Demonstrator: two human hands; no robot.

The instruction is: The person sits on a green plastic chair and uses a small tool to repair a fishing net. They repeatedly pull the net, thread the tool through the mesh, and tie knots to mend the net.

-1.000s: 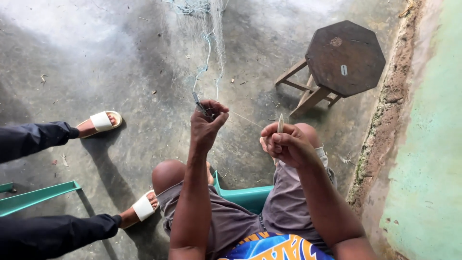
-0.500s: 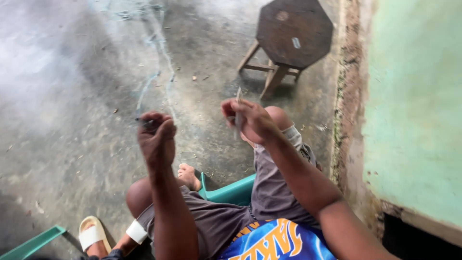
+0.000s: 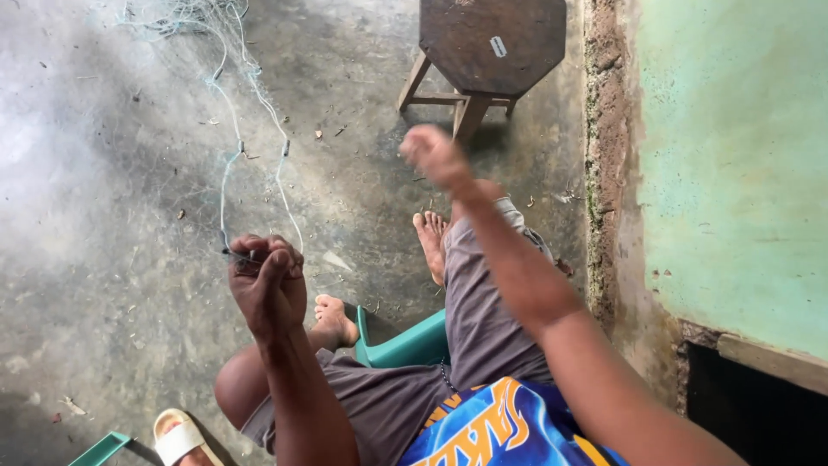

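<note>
Both hands on fishing net line, seated over concrete floor.

My left hand (image 3: 267, 280) pinches the net cord (image 3: 226, 185) in a closed grip; the fishing net (image 3: 185, 22) trails ahead over open concrete floor (image 3: 103, 216). My right hand (image 3: 435, 155), fisted, has risen toward the wooden stool (image 3: 492, 39) since half a second ago. The green wall (image 3: 733, 155) bounds the right edge.

The right hand (image 3: 435, 155) has swung up and away from the left hand (image 3: 267, 280), now well apart.
</note>
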